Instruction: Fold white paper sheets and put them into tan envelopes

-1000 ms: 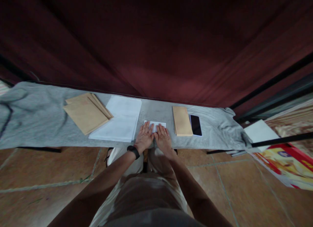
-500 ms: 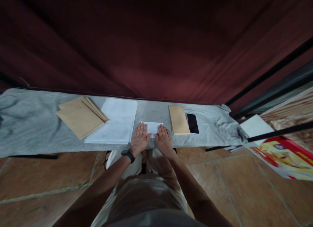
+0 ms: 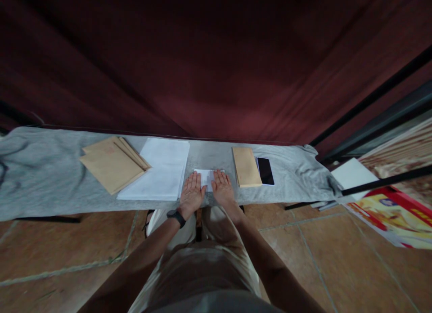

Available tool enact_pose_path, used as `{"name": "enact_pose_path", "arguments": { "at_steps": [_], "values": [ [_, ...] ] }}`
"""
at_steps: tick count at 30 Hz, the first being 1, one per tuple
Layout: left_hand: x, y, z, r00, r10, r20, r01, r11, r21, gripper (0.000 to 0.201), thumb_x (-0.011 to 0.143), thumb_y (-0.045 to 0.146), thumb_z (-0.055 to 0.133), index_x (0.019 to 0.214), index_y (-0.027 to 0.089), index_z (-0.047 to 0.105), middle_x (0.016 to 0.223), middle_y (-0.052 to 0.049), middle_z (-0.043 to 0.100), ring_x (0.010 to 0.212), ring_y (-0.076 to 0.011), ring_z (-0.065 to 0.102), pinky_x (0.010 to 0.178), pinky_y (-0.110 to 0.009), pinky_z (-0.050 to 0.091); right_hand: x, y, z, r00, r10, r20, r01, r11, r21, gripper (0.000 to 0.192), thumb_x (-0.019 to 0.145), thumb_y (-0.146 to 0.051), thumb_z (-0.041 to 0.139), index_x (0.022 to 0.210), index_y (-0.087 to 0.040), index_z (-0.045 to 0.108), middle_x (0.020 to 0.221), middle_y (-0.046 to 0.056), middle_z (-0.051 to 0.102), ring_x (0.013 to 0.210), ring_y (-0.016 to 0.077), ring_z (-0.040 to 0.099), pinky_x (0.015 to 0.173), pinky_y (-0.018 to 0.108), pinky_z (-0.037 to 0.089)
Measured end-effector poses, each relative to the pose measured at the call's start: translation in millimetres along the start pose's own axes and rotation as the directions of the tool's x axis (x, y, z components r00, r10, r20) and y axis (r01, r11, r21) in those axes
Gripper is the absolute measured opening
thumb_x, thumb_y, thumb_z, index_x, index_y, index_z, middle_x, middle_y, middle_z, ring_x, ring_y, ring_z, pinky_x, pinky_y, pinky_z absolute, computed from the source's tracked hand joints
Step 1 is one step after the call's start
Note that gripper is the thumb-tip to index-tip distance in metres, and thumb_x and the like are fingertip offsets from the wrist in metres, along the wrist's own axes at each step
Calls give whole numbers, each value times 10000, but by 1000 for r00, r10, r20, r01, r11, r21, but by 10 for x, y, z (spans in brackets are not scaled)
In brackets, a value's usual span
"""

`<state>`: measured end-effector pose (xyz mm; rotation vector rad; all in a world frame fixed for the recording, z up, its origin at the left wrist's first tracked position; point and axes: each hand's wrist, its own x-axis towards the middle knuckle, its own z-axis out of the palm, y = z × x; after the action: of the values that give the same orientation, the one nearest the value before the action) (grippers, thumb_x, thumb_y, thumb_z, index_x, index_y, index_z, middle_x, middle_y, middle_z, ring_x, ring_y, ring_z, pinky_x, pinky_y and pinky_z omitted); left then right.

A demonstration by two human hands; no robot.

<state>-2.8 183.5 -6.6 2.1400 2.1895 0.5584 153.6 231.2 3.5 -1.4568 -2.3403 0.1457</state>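
Observation:
A small folded sheet of white paper [image 3: 208,178] lies on the grey cloth in front of me. My left hand [image 3: 191,194] rests flat on its left end, fingers stretched forward. Over its right part, my right hand [image 3: 222,188] is also laid flat with the fingers out. Both hands partly cover the paper. Left of my left hand is a stack of larger white sheets [image 3: 162,169]. Several brown envelopes [image 3: 111,164] overlap that stack's left side. To the right of my right hand sits another pile of brown envelopes [image 3: 247,167].
A phone with a dark screen [image 3: 266,171] lies beside the right envelopes. The grey cloth [image 3: 43,169] covers a long narrow bench. Dark red fabric [image 3: 216,79] hangs behind it. At right are black metal bars [image 3: 388,185] and a red and yellow box [image 3: 394,214].
My right hand has slid slightly left over the folded paper, covering more of its middle. My left hand stays in nearly the same place.

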Motion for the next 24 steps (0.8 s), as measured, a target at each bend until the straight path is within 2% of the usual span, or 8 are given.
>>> {"name": "enact_pose_path", "arguments": {
  "at_steps": [7, 12, 15, 18, 24],
  "values": [
    [28, 80, -50, 999, -24, 28, 22, 997, 67, 621, 1008, 329, 315, 1535, 2, 354, 1636, -213, 304, 1549, -298, 222, 1264, -523, 198, -5, -30, 68, 998, -25, 61, 26, 1000, -8, 511, 1057, -288, 389, 1534, -109, 421, 1597, 159, 403, 1491, 277, 359, 1218, 499, 259],
    [212, 362, -30, 989, 114, 90, -116, 993, 14, 592, 1036, 317, 234, 1537, 36, 378, 1631, -164, 347, 1553, -256, 219, 1275, -472, 193, -33, 2, 70, 992, -55, 116, 62, 996, -62, 547, 1022, -180, 381, 1566, -121, 371, 1628, 154, 345, 1510, 264, 319, 1233, 484, 235],
    [324, 455, 7, 983, 126, 130, -125, 992, -22, 598, 1045, 354, 217, 1551, 73, 370, 1611, -154, 391, 1532, -244, 286, 1258, -462, 243, -39, 9, 66, 987, -73, 145, 87, 992, -92, 571, 1000, -174, 419, 1568, -125, 375, 1624, 164, 350, 1514, 266, 309, 1245, 470, 218],
    [374, 413, 26, 983, 128, 129, -125, 992, -27, 603, 1047, 376, 213, 1561, 97, 356, 1601, -142, 413, 1526, -233, 301, 1255, -458, 249, -32, -4, 53, 987, -64, 145, 79, 992, -98, 575, 1000, -183, 413, 1570, -125, 372, 1627, 159, 345, 1513, 273, 312, 1246, 468, 219],
    [348, 248, 24, 987, 94, 133, -93, 996, -11, 609, 1046, 366, 189, 1548, 74, 374, 1619, -140, 376, 1544, -223, 252, 1263, -443, 225, -30, -33, 35, 995, -41, 87, 45, 998, -52, 554, 1023, -190, 361, 1572, -114, 362, 1621, 172, 353, 1505, 290, 325, 1218, 518, 250]
  ]
}}
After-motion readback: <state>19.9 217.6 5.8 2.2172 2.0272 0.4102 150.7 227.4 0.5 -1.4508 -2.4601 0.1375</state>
